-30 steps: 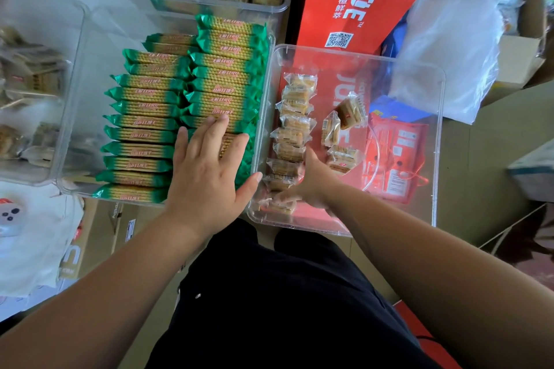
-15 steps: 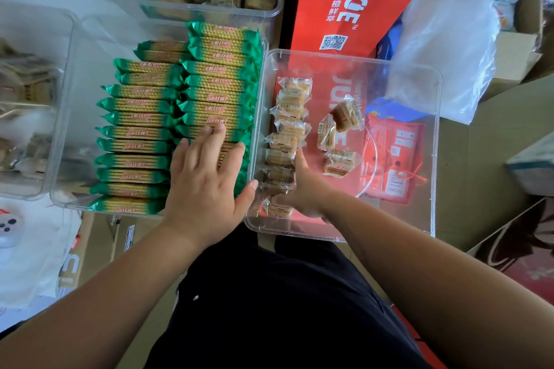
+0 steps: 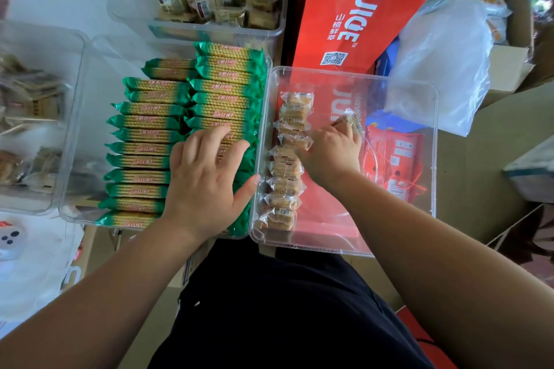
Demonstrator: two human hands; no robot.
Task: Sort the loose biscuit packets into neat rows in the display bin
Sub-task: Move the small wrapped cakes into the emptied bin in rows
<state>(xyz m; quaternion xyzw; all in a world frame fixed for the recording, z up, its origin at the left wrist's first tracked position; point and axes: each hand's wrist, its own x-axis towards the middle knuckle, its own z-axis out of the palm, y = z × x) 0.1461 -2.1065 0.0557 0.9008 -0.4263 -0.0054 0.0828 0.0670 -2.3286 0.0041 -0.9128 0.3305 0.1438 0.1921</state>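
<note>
The clear display bin (image 3: pixel 431 141) sits in front of the person, its left wall touching a second clear bin (image 3: pixel 75 135) filled with two rows of green biscuit packets (image 3: pixel 144 147). Inside the display bin, a single row of small clear-wrapped biscuit packets (image 3: pixel 284 171) runs along the left wall from the near edge toward the far edge, each packet overlapping the next. The rest of the bin floor is bare plastic, and a red juice carton (image 3: pixel 353 9) shows through it from beneath.

The right hand (image 3: pixel 332 153) reaches into the display bin just right of the row, near its middle. Its fingers curl together around one loose packet (image 3: pixel 352 121), which sticks out past the fingertips toward the far right; whether more packets lie under the palm cannot be told.

The left hand (image 3: pixel 207 180) lies flat on the green packets in the near right corner of the neighbouring bin, fingers spread apart and gripping nothing, the thumb reaching to the wall shared by both bins.

A third bin (image 3: pixel 269 30) of wrapped snacks stands beyond the green packets, and a white plastic bag (image 3: pixel 443 63) rests past the display bin's far right corner.
</note>
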